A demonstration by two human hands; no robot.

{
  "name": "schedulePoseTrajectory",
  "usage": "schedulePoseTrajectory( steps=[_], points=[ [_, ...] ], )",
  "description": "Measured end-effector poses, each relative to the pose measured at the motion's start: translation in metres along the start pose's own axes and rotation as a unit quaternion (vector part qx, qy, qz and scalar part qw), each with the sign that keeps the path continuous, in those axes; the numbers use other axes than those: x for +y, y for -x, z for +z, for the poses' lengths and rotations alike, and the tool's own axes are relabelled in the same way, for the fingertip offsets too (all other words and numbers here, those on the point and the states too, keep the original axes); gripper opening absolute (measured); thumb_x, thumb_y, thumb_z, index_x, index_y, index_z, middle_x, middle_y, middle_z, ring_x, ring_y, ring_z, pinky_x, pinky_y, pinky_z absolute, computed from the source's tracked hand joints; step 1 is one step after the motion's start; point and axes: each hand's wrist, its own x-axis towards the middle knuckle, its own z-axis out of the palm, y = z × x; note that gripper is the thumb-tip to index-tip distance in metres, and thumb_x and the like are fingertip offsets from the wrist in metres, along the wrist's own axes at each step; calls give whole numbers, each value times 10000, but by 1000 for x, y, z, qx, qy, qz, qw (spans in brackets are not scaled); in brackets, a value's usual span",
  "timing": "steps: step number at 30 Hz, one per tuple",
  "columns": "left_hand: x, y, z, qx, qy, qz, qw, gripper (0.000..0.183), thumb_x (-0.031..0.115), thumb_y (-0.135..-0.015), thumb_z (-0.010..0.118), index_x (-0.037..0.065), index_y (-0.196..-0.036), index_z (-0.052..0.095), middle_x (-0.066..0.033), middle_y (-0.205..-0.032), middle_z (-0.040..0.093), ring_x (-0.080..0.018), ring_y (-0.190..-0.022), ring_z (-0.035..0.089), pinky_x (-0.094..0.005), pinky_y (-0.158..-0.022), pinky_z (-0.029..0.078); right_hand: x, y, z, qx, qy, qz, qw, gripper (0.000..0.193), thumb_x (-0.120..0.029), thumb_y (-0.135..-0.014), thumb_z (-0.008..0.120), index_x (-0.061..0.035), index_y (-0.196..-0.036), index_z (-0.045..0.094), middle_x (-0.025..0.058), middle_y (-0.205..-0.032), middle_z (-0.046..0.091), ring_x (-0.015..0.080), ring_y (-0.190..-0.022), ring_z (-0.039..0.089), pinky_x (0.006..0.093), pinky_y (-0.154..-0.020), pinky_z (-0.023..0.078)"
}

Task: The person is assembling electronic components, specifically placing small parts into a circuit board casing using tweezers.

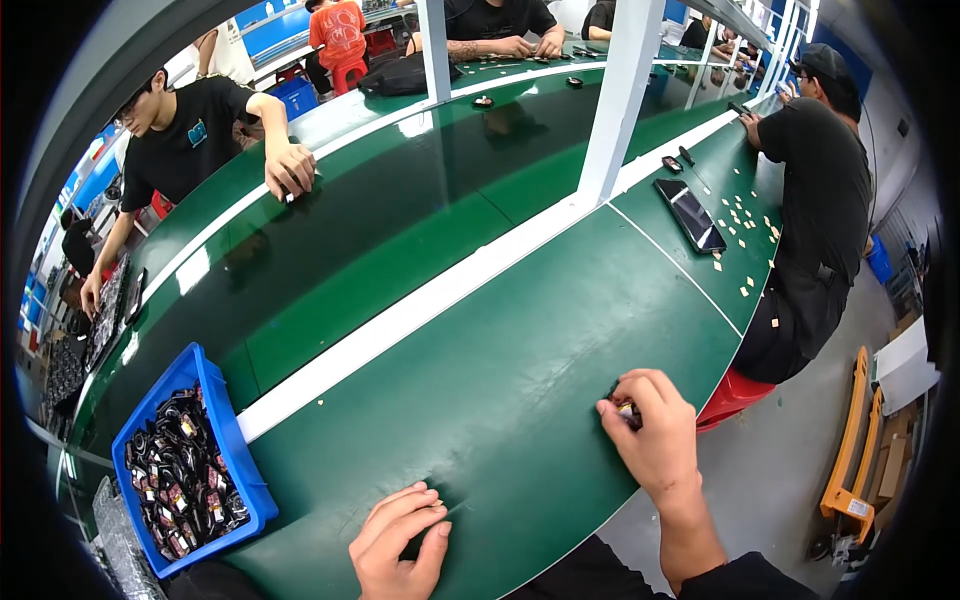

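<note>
My right hand (655, 430) is closed round a small black device (628, 410) with a pale yellow patch, just above the green tabletop near its front edge. The fingers hide most of the device. Lower and further left, my left hand (398, 545) rests over the table with its fingers curled and the thumb near the fingertips. A tiny pale bit shows at those fingertips, too small to name. Left of that hand stands a blue plastic bin (243, 450), heaped with small black devices (180, 480) with reddish and pale patches.
A dark conveyor belt (400, 240) runs beyond a white rail (420, 315) and post (618, 110). At right lie a phone (690, 215) and scattered beige chips (740, 225). Co-workers sit opposite and to the right. A red stool (735, 395) and orange pallet jack (850, 450) stand beyond.
</note>
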Motion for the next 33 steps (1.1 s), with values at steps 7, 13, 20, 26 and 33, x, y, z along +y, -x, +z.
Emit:
schedulePoseTrajectory(
  steps=[7, 13, 20, 26, 33],
  points=[
    [5, 4, 6, -45, -15, 38, 998, 265, -49, -775, 795, -4, -1028, 730, -170, -1118, 716, -312, -1085, 698, -380, -938, 551, -52, 25, 10, -149, -86, -42, 984, 295, -172, -823, 808, -61, -1019, 618, 110, -1102, 586, 262, -705, 693, 363, -601, 587],
    [4, 5, 7, -63, -12, 13, 998, 373, -34, -770, 805, 3, -1127, 702, -181, -1192, 691, -323, -1112, 679, -379, -957, 540, -74, 29, 11, -240, -82, -85, 964, 454, -176, -805, 826, -60, -1180, 598, 106, -1125, 570, 254, -767, 693, 341, -628, 596],
    [3, 7, 3, -74, 13, -37, 997, 437, 36, -794, 818, -8, -1200, 662, -189, -1227, 672, -308, -1148, 659, -382, -991, 516, -82, 40, 26, -200, -225, -89, 950, 506, -217, -782, 867, -30, -1166, 595, 109, -1019, 667, 216, -724, 700, 306, -601, 591],
    [-10, 19, 1, -34, 368, -157, 916, 589, 249, -854, 835, -38, -1301, 580, -201, -1296, 616, -300, -1207, 608, -403, -1025, 486, -81, 47, 32, -237, -435, -38, 868, 565, -99, -747, 907, -26, -1197, 573, 124, -1139, 690, 13, -550, 384, 186, -500, 357],
    [-8, 14, 0, 7, -24, 119, 993, 502, 36, -757, 851, 15, -1188, 595, -221, -1216, 633, -368, -1079, 679, -427, -915, 563, -94, 64, 51, -245, -724, 128, 632, 411, 64, -848, 773, -40, -1141, 505, 235, -1280, 610, -6, -617, 379, 205, -590, 391]
  ],
)
